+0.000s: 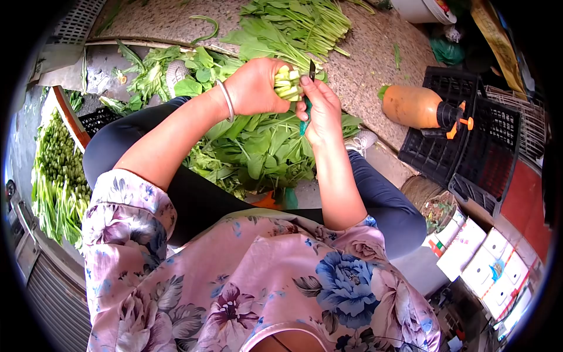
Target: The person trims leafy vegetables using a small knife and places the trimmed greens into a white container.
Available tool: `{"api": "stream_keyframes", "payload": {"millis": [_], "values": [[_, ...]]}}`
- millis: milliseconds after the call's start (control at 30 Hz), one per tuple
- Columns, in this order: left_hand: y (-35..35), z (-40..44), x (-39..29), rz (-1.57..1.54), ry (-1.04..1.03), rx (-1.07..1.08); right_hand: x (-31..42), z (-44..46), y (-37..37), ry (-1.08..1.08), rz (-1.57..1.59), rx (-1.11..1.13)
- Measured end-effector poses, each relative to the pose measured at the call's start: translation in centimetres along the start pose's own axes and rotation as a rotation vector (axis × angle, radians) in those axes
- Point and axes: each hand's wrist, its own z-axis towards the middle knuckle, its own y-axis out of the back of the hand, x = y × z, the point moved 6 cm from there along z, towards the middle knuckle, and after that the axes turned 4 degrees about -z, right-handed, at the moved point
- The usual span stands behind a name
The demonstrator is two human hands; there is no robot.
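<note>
My left hand (255, 85), with a bangle at the wrist, is wrapped round a bunch of leafy greens; the pale cut ends of the stems (287, 88) face my right hand. My right hand (322, 111) grips a small knife (312, 69) with a dark blade pointing up and a green handle showing below the fingers. Its thumb and fingertips are close to the stem ends; whether they touch is unclear. Beneath both hands lies a heap of leafy greens (258, 146) between my knees. Above them, more greens (299, 29) rest on the speckled stone slab (375, 58).
Bundled stems (58, 176) stand at the left. Loose leaves (155, 70) litter the ground near my left foot. An orange spray bottle (413, 107) lies by black plastic crates (463, 135) at the right. White boxes (492, 270) are stacked lower right, and a white bucket (422, 10) stands at the top.
</note>
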Motion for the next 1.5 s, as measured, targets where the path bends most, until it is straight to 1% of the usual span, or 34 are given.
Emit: {"api": "stream_keyframes", "payload": {"millis": [33, 100, 167, 233, 267, 300, 333, 367, 400, 433, 467, 500, 533, 567, 600, 633, 667, 700, 733, 767, 833, 867, 933, 967, 1000, 1033, 1067, 1133, 1200, 1300, 1333, 1433, 1467, 1500], "values": [[0.0, 0.0, 0.2, 0.001, 0.000, 0.000, -0.1, 0.2, 0.1, 0.001, 0.001, 0.001], [1.0, -0.1, 1.4, 0.059, 0.114, -0.148, -0.3, 0.8, 0.3, 0.042, -0.176, 0.001], [1.7, 0.1, 1.9, 0.093, 0.117, -0.199, -0.5, 0.9, 0.4, 0.057, -0.223, 0.003], [3.1, -0.1, 1.3, 0.222, 0.189, -0.341, -0.8, 1.0, 0.7, 0.069, -0.450, -0.026], [3.8, -0.5, 1.2, 0.242, 0.275, -0.420, -1.5, 1.5, 1.6, 0.068, -0.451, -0.024], [4.2, -0.4, 1.4, 0.242, 0.276, -0.422, -1.9, 2.2, 3.4, 0.152, -0.641, -0.115], [5.1, -0.4, 1.6, 0.403, 0.291, -0.452, -1.5, 2.3, 4.3, 0.236, -0.830, -0.208], [5.8, -0.5, 1.7, 0.565, 0.305, -0.480, -1.6, 2.5, 5.1, 0.236, -0.830, -0.206], [5.8, -0.7, 0.7, 0.749, 0.171, -0.574, -1.2, 2.2, 4.7, 0.216, -0.882, -0.180], [5.7, -0.8, 0.8, 0.750, 0.173, -0.574, -1.0, 1.9, 4.3, 0.195, -0.935, -0.153], [4.6, -0.4, 1.9, 0.407, 0.232, -0.383, -1.4, 1.5, 3.9, 0.048, -0.597, -0.039], [3.0, -0.2, 2.6, 0.064, 0.283, -0.189, -0.7, 1.1, 3.3, 0.045, -0.597, -0.039], [1.7, -0.2, 2.5, -0.068, 0.257, -0.035, -0.8, 0.8, 2.3, -0.025, -0.443, 0.078], [0.7, -0.5, 2.2, -0.164, 0.247, 0.015, -1.1, 0.7, 1.5, -0.093, -0.286, 0.193], [0.3, -0.5, 1.9, -0.122, 0.243, 0.034, -1.2, 0.8, 1.3, -0.093, -0.284, 0.194], [0.2, -0.5, 1.7, -0.080, 0.240, 0.054, -1.4, 1.1, 0.6, -0.084, -0.187, 0.258], [0.3, -0.3, 2.0, -0.079, 0.241, 0.055, -1.4, 1.3, 0.0, -0.075, -0.089, 0.320], [0.8, -0.1, 2.5, -0.105, 0.262, 0.001, -1.2, 1.8, 0.0, -0.075, -0.088, 0.321], [1.2, 0.0, 2.9, -0.132, 0.283, -0.054, -0.9, 2.8, 0.4, -0.076, -0.145, 0.252], [1.4, 0.0, 3.2, -0.132, 0.287, -0.060, -0.7, 4.0, 0.8, -0.080, -0.202, 0.185], [1.6, -0.1, 3.1, -0.071, 0.271, -0.079, -1.6, 9.6, 6.0, 0.294, -0.811, -0.267], [1.6, -0.1, 2.7, -0.047, 0.251, -0.091, -2.5, 11.5, 7.6, 0.294, -0.810, -0.272], [1.7, 0.1, 2.8, 0.021, 0.233, -0.109, -2.1, 13.1, 8.8, 0.380, -1.399, -0.457], [1.9, 0.0, 2.8, 0.088, 0.222, -0.131, -2.4, 13.3, 9.0, 0.378, -1.398, -0.452], [2.3, 0.0, 2.7, 0.214, 0.279, -0.148, -3.1, 13.6, 9.1, 0.277, -1.459, -0.401], [2.4, 0.1, 2.7, 0.215, 0.281, -0.151, -3.6, 13.9, 9.1, 0.179, -1.517, -0.350], [2.5, 0.2, 2.8, 0.265, 0.298, -0.143, -3.3, 13.9, 9.1, 0.267, -1.536, -0.412], [2.7, 0.3, 2.6, 0.376, 0.303, -0.143, -3.0, 14.4, 9.7, 0.234, -1.463, -0.357], [2.9, 0.1, 2.8, 0.344, 0.310, -0.159, -2.8, 14.2, 9.8, 0.196, -1.389, -0.307], [2.9, 0.1, 3.0, 0.275, 0.314, -0.158, -1.8, 13.0, 9.6, 0.101, -0.791, -0.197], [2.8, 0.0, 3.0, 0.239, 0.317, -0.144, -1.0, 12.0, 9.5, 0.085, -0.717, -0.218], [2.3, 0.1, 2.1, 0.280, 0.240, -0.123, 0.7, 9.5, 8.5, 0.128, -0.643, -0.207], [1.9, 0.2, 1.9, 0.343, 0.272, -0.090, 1.1, 8.9, 8.0, 0.208, -0.632, -0.162], [1.7, 0.1, 2.2, 0.344, 0.270, -0.087, 1.5, 8.1, 7.7, 0.209, -0.630, -0.165]]}}
